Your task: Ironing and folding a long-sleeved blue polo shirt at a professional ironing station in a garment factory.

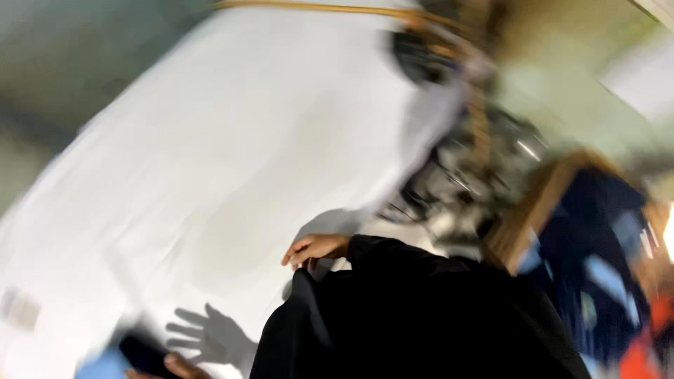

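The picture is tilted and badly blurred. A white sheet [210,161] covers a bed and fills the left and middle. My right hand [316,249] comes out of a black sleeve [407,316] and hovers over the sheet's near edge, fingers loosely curled, nothing in it. Only a sliver of my left hand [175,366] shows at the bottom edge, next to a small dark object [140,354]; whether it holds that object is unclear. A shadow of a hand with spread fingers [210,337] lies on the sheet just above it.
A wooden bed frame edge [316,8] runs along the top. To the right lie a blurred pile of dark and patterned cloth [470,175], a wooden piece [533,203] and dark blue fabric [597,238]. A grey-green floor [56,63] shows at upper left.
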